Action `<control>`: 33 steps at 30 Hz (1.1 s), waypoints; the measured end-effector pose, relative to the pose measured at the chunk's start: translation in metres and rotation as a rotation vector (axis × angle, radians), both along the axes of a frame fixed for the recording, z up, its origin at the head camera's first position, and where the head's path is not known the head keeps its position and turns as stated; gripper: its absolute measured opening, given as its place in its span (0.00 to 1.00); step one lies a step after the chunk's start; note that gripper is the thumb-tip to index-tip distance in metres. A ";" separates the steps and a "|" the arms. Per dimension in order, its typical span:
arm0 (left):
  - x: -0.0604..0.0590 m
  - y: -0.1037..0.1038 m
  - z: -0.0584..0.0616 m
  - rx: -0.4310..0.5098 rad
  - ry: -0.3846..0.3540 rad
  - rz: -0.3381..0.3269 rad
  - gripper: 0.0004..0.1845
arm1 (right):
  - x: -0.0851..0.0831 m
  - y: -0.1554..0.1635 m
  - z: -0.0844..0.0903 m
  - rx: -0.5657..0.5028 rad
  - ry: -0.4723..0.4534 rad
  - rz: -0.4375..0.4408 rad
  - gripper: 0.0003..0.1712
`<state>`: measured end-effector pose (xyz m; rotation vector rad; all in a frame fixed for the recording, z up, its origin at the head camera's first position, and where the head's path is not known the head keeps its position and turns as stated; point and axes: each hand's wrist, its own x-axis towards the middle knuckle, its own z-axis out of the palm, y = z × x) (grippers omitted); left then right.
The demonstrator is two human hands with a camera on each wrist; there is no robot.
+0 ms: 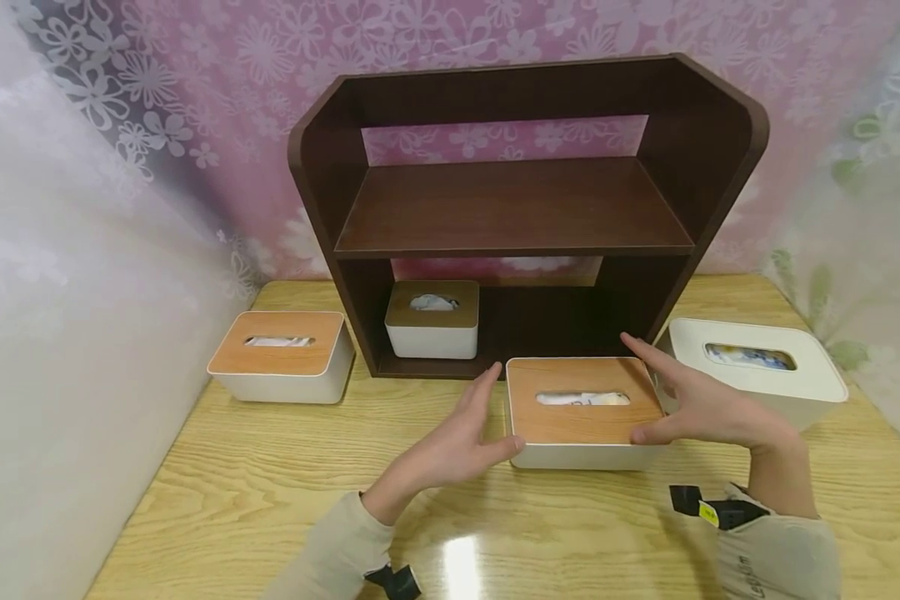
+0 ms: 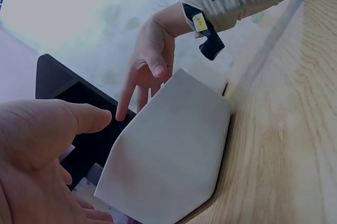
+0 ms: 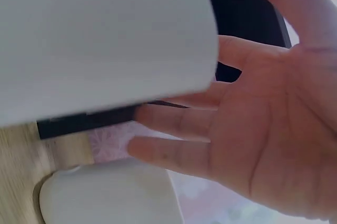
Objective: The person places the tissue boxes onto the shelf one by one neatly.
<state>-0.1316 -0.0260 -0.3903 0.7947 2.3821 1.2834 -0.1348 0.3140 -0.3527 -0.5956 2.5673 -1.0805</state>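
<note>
On the far left of the wooden table (image 1: 270, 467) stands a white tissue box with a wooden lid (image 1: 280, 355), just beside the left wall of the dark brown shelf unit (image 1: 525, 208). Inside the lower compartment of this shelf, at its left side, sits a smaller tissue box with a darker lid (image 1: 432, 317).

The left hand (image 1: 450, 446) is in front of the shelf, with straight, relaxed fingers. Its thumb tip is at the left front corner of the middle tissue box (image 1: 581, 411); in the left wrist view the palm is open and grips nothing.

This middle box, white with a wooden lid and a slot showing tissue, stands on the table just before the shelf's lower opening.

The right hand (image 1: 701, 404) is at the box's right side, fingers stretched, thumb touching the front right edge of the lid. It does not grasp the box.

On the far right stands an all-white tissue box (image 1: 757, 367), behind the right hand.
</note>
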 end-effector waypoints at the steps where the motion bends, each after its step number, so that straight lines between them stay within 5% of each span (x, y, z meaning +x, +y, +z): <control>1: 0.000 0.001 -0.001 0.002 -0.004 -0.002 0.52 | 0.000 0.002 -0.001 -0.009 -0.008 0.001 0.66; 6: 0.000 0.004 -0.004 0.006 -0.029 -0.011 0.53 | -0.001 0.012 -0.005 -0.018 -0.065 -0.004 0.67; 17: -0.002 0.008 -0.015 0.023 -0.066 -0.049 0.52 | -0.004 0.026 -0.020 -0.193 -0.338 -0.009 0.62; 33: -0.001 0.017 -0.025 0.191 -0.021 -0.100 0.56 | -0.003 0.023 -0.021 -0.276 -0.381 0.029 0.67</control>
